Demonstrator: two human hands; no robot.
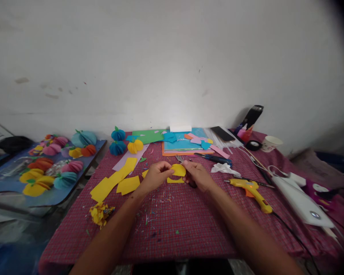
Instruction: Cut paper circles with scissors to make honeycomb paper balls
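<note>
Hands, left [155, 175] and right [197, 175], pinching yellow paper disc [178, 170] mid-surface [189, 229], scissors [180, 158] in right, glue gun [250, 190] near right edge, open cloth in front.

Home craft corner, not a shop or lab. Evidence: plain scuffed white wall [172, 57], table under a red checked cloth [174, 225] littered with paper scraps, stack of coloured paper sheets [183, 145], yellow hot glue gun [250, 189], roll of black tape [253, 145]. Finished folded-paper pumpkin balls [46, 168] laid out on a blue side board [5, 187].
</note>
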